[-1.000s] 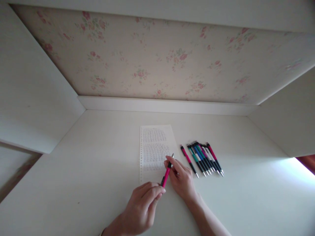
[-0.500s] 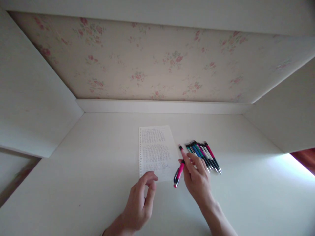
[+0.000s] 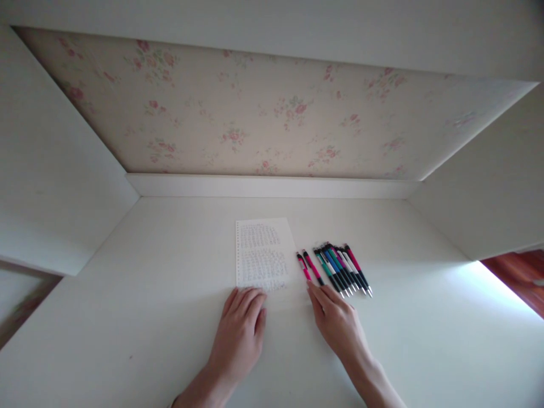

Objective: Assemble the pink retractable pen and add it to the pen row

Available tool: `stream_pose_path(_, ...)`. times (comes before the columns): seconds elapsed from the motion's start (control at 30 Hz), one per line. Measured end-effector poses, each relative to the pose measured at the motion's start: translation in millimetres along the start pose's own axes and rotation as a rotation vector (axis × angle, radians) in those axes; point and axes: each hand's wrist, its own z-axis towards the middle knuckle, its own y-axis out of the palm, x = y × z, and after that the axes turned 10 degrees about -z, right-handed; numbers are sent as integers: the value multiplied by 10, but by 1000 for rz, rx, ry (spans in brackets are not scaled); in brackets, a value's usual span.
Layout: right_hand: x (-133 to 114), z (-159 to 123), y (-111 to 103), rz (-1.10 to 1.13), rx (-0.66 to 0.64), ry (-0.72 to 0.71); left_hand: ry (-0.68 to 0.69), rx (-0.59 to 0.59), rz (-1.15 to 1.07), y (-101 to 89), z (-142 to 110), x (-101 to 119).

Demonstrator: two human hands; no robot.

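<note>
My left hand [image 3: 242, 320] lies with its fingers extended flat over the lower left edge of a sheet of handwritten, hole-punched paper [image 3: 266, 255]. To the right of the sheet, two pink pens lie side by side: a left pink pen [image 3: 302, 264] and a right pink pen [image 3: 313, 266]. My right hand [image 3: 338, 320] is bent over their lower ends, fingertips closed at the left one; their tips are hidden. Just beyond these fingers is a row of pens [image 3: 340, 269] in green, blue, purple, white and pink, dark grips toward me.
All of this is on a white desk [image 3: 161, 272]. A low white ledge [image 3: 272, 186] runs along the back beneath floral wallpaper [image 3: 238, 107]. White panels enclose the left [image 3: 55, 170] and right [image 3: 480, 181] sides. Something reddish [image 3: 518, 277] shows at the right edge.
The pink pen in my right hand has been turned and laid beside the other pink pen, clicker end away from me. My left hand has come down onto the paper's lower edge.
</note>
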Motion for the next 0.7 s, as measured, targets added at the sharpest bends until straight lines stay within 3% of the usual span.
stream_pose_path(0.23, 121, 41, 37, -204, 48, 51, -10, -37, -45, 16, -38, -54)
stream_pose_path(0.43, 74, 45, 25, -206, 64, 119, -23, -55, -87, 9, -47, -63)
stream_pose_path(0.6, -87, 44, -13, -11, 160, 12, -14, -36, -128, 8, -13, -42)
stream_pose_path(0.7, -264, 52, -42, 245, 111, -18, 5, -18, -158, -15, 17, -3)
